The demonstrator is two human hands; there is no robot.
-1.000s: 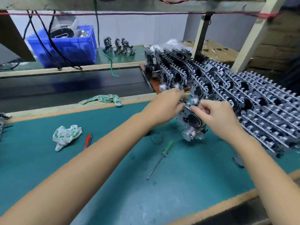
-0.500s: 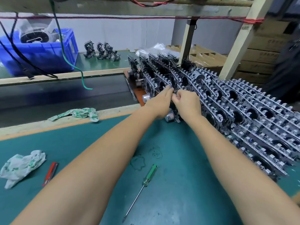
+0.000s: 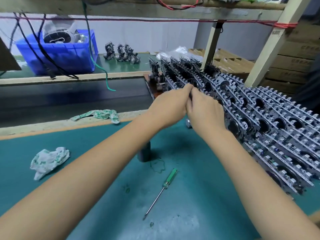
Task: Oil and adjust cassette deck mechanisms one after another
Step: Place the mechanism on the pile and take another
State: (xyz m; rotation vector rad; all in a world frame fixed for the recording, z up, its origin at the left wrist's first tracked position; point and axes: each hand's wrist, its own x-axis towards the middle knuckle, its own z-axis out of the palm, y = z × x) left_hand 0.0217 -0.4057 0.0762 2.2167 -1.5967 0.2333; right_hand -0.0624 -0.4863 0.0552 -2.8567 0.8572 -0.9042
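Both hands are bunched together right at the near end of the big stack of cassette deck mechanisms (image 3: 256,122). The left hand (image 3: 170,108) and right hand (image 3: 205,110) are pressed up against each other, fingers curled in, and there's a sliver of something dark pinched between them, probably a mechanism, but the knuckles hide most of it so I can't tell exactly what each hand grips. A little silver motor can (image 3: 188,122) peeks out just below the right hand. The mechanisms stand in tight rows leaning on each other, running from the back of the bench out to the right edge. On the green mat (image 3: 199,196) between the forearms lies a green-handled screwdriver (image 3: 161,191), tip toward the camera. A small dark cylinder (image 3: 144,153) stands upright just under the left forearm. A crumpled rag (image 3: 49,161) sits off to the left, another rag (image 3: 99,115) on the wooden bench edge. Further back there's a blue bin (image 3: 60,52) with cables draped over it, and three loose mechanisms (image 3: 122,53) standing beside it.
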